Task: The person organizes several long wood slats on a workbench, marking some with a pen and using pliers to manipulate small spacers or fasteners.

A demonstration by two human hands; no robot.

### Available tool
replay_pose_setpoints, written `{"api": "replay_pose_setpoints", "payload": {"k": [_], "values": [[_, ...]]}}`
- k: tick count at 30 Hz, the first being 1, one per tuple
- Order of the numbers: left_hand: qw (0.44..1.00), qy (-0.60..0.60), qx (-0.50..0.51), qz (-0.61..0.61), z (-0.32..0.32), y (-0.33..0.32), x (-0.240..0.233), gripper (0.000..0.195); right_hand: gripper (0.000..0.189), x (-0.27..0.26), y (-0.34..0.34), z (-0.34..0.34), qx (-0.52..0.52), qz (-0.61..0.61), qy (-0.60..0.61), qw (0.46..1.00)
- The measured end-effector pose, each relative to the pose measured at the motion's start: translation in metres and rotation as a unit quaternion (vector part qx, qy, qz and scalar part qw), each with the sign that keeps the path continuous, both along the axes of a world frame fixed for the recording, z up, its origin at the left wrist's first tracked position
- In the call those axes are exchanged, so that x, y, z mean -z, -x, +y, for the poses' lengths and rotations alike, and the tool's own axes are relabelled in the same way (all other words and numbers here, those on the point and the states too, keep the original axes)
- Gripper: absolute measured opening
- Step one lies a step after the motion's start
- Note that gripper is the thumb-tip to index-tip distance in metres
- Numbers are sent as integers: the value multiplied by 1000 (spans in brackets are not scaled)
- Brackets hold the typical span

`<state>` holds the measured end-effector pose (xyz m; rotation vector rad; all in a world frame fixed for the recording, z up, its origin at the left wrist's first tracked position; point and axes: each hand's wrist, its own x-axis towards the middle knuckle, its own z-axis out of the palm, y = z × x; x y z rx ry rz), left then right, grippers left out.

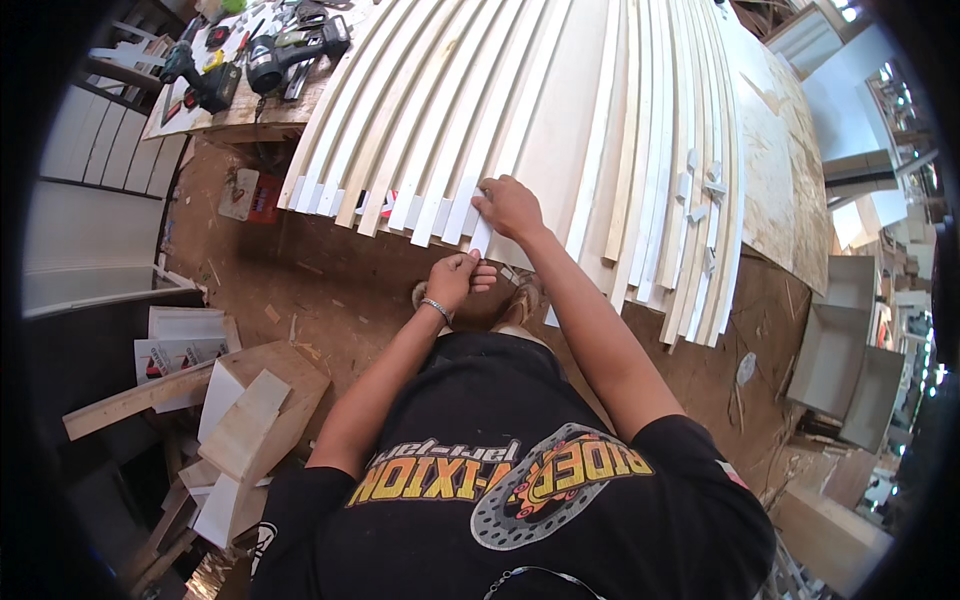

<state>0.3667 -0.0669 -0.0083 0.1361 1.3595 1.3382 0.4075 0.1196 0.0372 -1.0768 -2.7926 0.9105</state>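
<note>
Long white and bare wood strips (pixel 442 97) lie side by side on a pale panel (pixel 562 120), running away from me. Short white pieces (pixel 411 213) sit between several of their near ends. My left hand (pixel 454 280), below the panel's near edge, pinches the lower end of a short white piece (pixel 480 237) between thumb and finger. Just above it, my right hand (pixel 513 208) grips a white strip (pixel 461 214) near its end with curled fingers. The palm side of the right hand is hidden.
Two cordless power tools (pixel 281 61) (pixel 199 79) lie on a cluttered worktable (pixel 285 112) at upper left. Small grey-white blocks (pixel 697 214) rest on the right-hand strips. Wood offcuts (pixel 247 424) are piled at lower left. A plywood sheet (pixel 784 165) adjoins the strips.
</note>
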Motion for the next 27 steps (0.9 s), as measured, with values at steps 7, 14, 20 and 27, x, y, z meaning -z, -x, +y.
{"api": "replay_pose_setpoints", "payload": {"k": [7, 14, 20, 27], "values": [[999, 13, 17, 48, -3, 2, -10, 41, 36, 7, -37, -17, 100, 156, -53, 981], [960, 13, 255, -118, 11, -30, 4, 43, 76, 7, -122, 22, 287, -8, -168, 943], [927, -6, 355, -125, 27, -35, -6, 46, 51, 24, -99, 20, 219, 103, 39, 969], [933, -68, 285, -208, 12, -21, -32, 36, 44, 30, -91, 12, 212, 213, 316, 900]]}}
